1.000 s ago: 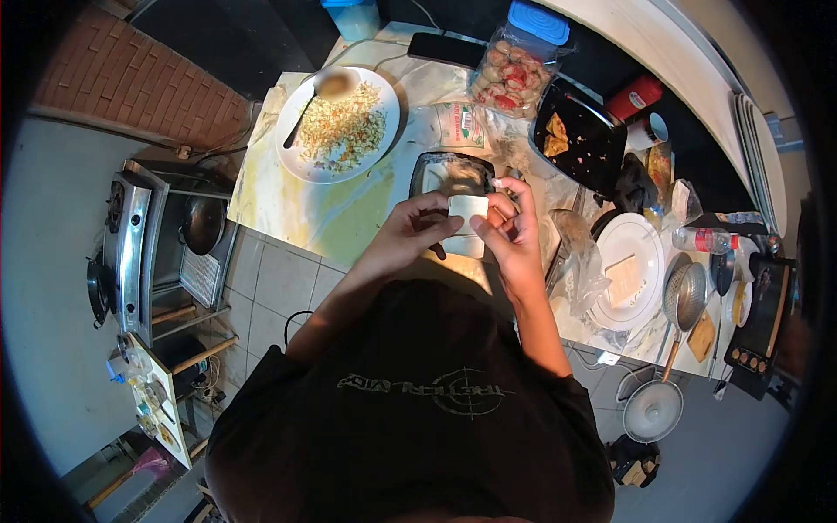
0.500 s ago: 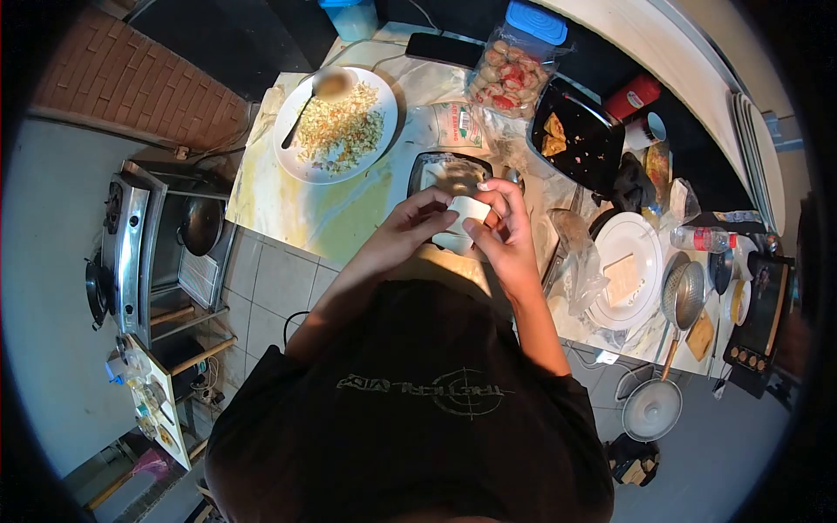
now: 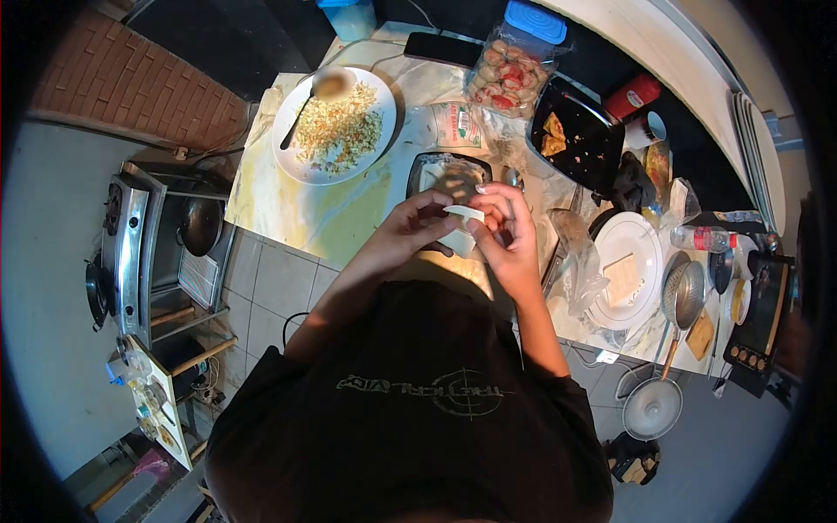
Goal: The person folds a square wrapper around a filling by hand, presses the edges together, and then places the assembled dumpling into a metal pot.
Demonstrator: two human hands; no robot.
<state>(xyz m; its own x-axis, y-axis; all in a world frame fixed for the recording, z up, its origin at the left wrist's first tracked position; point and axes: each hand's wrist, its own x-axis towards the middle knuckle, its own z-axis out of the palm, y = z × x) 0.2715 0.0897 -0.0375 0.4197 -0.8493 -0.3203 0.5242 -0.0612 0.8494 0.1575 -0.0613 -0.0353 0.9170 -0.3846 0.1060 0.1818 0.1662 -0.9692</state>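
Between my two hands is a folded white pastry wrapper [image 3: 461,240], its upper edge lifted as a thin flap. The fingertips of my left hand [image 3: 404,232] are closed on its left side. On the other side, my right hand [image 3: 509,237] pinches it with the thumb, fingers curled. Just beyond the hands sits a black square dish [image 3: 413,181] with something whitish in it. A white plate [image 3: 288,161] of chopped vegetables with a spoon [image 3: 301,118] stands to the left. More square wrappers [image 3: 622,280] lie on a white plate [image 3: 643,234] at the right.
A black tray [image 3: 575,161] with fried pieces stands at the back right, near a bag of round items [image 3: 507,77]. A strainer [image 3: 683,292], a plastic bottle [image 3: 702,239] and a clear plastic bag [image 3: 575,270] crowd the right. A stove [image 3: 131,235] is at far left.
The wrapper's upper edge has tilted and folded toward me, now showing as a narrow flap. Both hands stay in nearly the same place, still holding it.
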